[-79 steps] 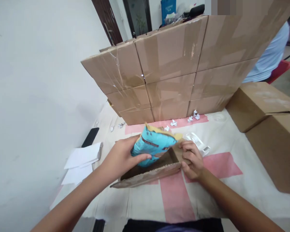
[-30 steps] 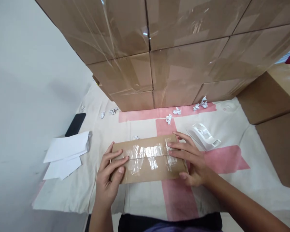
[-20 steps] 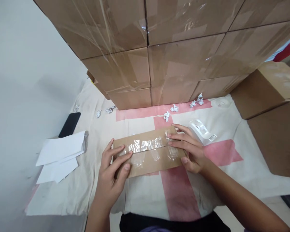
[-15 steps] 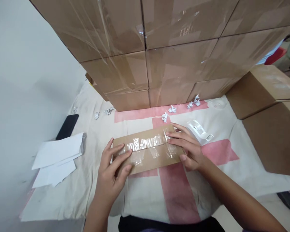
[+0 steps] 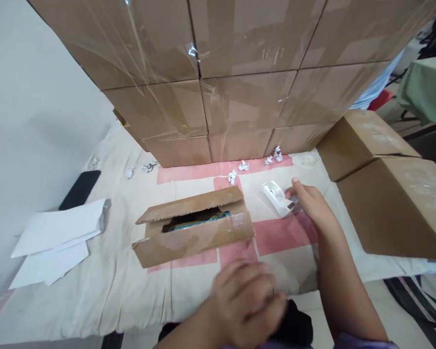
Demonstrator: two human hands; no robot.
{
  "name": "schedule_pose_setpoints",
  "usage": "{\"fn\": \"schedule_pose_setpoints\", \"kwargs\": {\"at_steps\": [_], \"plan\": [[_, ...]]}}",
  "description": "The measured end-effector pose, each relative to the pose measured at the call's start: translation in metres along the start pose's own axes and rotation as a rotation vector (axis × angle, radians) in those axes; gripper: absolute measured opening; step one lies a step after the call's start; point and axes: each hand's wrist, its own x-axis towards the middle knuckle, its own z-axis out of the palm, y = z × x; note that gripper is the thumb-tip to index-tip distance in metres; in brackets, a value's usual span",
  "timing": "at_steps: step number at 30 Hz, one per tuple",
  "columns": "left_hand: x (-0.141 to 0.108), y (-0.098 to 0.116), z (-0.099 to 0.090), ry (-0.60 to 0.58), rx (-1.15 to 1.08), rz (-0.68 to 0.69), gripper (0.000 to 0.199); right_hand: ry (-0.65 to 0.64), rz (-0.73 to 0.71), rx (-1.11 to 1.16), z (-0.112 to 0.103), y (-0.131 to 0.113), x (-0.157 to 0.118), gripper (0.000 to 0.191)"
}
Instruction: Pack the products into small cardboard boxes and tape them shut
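Note:
A small cardboard box (image 5: 199, 237) lies on the cloth in front of me, its upper flaps partly raised. Through the gap shows something with teal and yellow edges (image 5: 198, 224); most of it is hidden inside. My right hand (image 5: 308, 201) is at the front right end of a white tape dispenser (image 5: 275, 196), its fingers bent round that end and the thumb on top. Nearer my body, below the box, my left hand (image 5: 249, 303) is smeared by motion with its fingers curled. Whether it holds anything does not show.
Stacked taped cartons (image 5: 250, 104) rise behind the box. Two larger cartons (image 5: 381, 203) stand on the right. Crumpled paper bits (image 5: 243, 166) lie along the stack. On the left are folded white paper (image 5: 61, 228) and a black phone (image 5: 80, 190), beside the wall.
Both hands have left the box, which showed a taped, closed face before and now shows parted flaps. My right hand has moved to the tape dispenser; my left has drawn back towards my body.

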Motion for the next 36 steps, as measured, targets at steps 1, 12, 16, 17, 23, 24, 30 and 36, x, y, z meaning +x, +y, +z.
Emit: {"fn": "schedule_pose_setpoints", "kwargs": {"at_steps": [1,12,16,17,23,24,30,36], "plan": [[0.007,0.006,0.025,0.004,-0.097,0.033,0.019,-0.024,0.003,0.031,0.001,0.001,0.000,0.071],[0.073,-0.051,0.177,-0.127,-0.130,-0.768,0.094,-0.158,0.175,0.374,0.002,0.003,0.000,0.051],[0.075,-0.053,0.175,-0.110,-0.164,-0.809,0.094,-0.164,0.078,0.384,0.006,-0.004,-0.003,0.031],[0.075,-0.052,0.175,-0.105,-0.164,-0.811,0.095,-0.164,0.066,0.367,0.007,-0.006,-0.004,0.030],[0.077,-0.052,0.174,-0.086,-0.176,-0.797,0.098,-0.061,0.003,0.292,0.000,-0.006,-0.020,0.037],[0.077,-0.053,0.173,-0.083,-0.176,-0.792,0.097,-0.042,-0.007,0.288,-0.003,-0.004,-0.025,0.036],[0.075,-0.051,0.169,-0.089,-0.153,-0.757,0.089,0.000,0.124,0.300,-0.011,0.015,-0.063,0.038],[0.070,-0.052,0.175,-0.085,-0.125,-0.757,0.095,-0.026,0.092,0.530,0.001,0.035,-0.066,0.040]]}}
